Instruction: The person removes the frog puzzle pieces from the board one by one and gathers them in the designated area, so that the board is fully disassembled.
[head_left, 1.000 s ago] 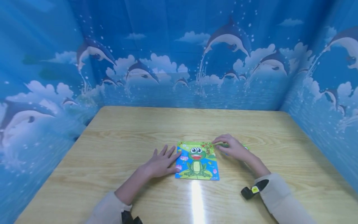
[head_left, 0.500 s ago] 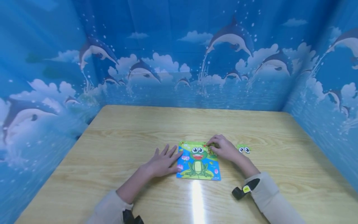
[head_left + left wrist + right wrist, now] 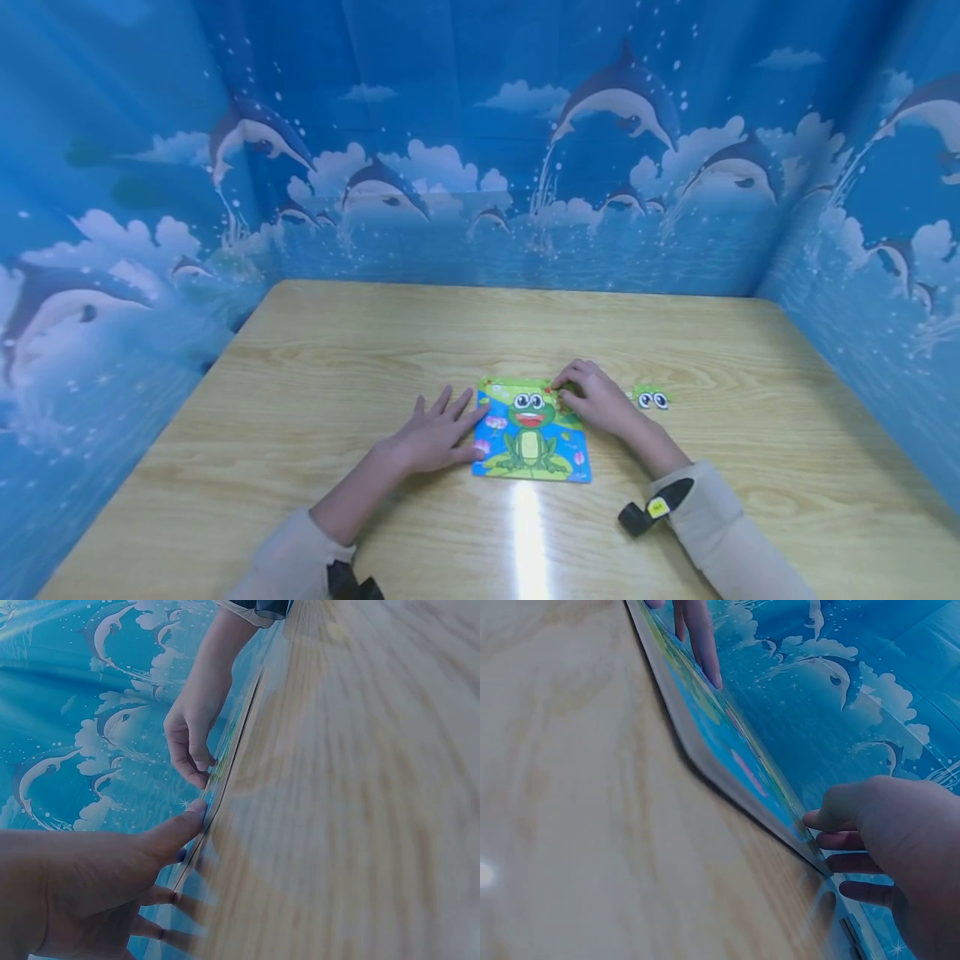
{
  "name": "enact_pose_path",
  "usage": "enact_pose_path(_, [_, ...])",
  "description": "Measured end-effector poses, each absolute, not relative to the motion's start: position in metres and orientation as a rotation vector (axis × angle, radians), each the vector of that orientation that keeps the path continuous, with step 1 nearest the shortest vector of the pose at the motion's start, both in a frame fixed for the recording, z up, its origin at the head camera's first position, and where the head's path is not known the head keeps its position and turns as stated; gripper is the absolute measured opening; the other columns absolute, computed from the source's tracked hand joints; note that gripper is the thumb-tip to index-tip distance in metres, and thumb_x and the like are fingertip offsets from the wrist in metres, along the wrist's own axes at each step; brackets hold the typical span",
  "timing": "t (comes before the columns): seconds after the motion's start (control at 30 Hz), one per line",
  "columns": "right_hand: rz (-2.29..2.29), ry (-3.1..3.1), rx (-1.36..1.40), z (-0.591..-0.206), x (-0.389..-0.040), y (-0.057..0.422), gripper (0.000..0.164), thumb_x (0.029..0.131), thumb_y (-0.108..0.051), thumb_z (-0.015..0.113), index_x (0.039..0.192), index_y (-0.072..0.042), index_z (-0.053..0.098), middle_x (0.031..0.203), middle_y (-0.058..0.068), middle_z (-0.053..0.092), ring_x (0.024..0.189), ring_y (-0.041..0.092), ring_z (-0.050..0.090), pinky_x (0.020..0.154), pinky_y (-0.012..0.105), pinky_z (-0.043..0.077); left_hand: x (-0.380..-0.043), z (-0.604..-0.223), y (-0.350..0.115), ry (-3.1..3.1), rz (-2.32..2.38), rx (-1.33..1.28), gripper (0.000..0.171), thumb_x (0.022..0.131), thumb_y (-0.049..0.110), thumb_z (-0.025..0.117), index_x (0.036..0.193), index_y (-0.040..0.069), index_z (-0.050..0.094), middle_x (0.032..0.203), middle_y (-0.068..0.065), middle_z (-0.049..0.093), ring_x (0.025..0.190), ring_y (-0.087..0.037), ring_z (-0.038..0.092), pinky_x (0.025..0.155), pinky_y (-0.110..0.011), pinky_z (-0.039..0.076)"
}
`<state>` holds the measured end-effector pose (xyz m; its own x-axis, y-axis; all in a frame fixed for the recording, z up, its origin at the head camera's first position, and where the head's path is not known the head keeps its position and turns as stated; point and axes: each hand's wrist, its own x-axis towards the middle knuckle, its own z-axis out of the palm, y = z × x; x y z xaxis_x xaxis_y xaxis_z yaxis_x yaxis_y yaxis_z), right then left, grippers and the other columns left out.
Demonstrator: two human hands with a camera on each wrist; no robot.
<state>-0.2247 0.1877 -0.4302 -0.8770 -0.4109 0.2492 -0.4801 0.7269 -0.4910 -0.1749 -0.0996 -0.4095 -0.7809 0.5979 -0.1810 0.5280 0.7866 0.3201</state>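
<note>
A square frog puzzle board (image 3: 529,454) with a blue and green picture lies flat on the wooden table. Along its left edge rests my left hand (image 3: 435,437), fingers spread and fairly straight, their tips on the board. My right hand (image 3: 592,398) is over the board's upper right corner, hiding part of the tree picture. In the right wrist view the right hand (image 3: 907,840) has its thumb and fingers loosely bent and apart at the board's corner (image 3: 780,817). No piece shows between them. A frog-eyes piece (image 3: 651,399) lies on the table to the right, beyond the right wrist.
The wooden table (image 3: 360,333) extends around the board. Dolphin-print blue curtains (image 3: 465,167) hang behind the table and at both sides. A black wrist camera (image 3: 637,518) is strapped at the right sleeve.
My right hand has moved left from beside the board onto its upper right corner, uncovering the frog-eyes piece. It barely shifts in the last half second. The left hand stays on the board.
</note>
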Motion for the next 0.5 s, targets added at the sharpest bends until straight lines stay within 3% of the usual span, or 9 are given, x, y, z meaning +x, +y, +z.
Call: enact_pose_path(0.5, [0.867, -2.792, 0.713, -0.4311, -0.2244, 0.1876, 0.010, 0.084, -0.009, 0.061, 0.094, -0.010, 0.064, 0.097, 0.001, 0.056, 0.099, 0.021, 0.049, 0.090, 0.041, 0.041, -0.1752, -0.4112, -0.0987, 2.707, 0.376, 0.868, 0.068, 0.091, 0.054, 0.044, 0.147, 0.021, 0.024, 0.151, -0.014, 0.011, 0.135, -0.038, -0.001, 0.101, -0.063, 0.002])
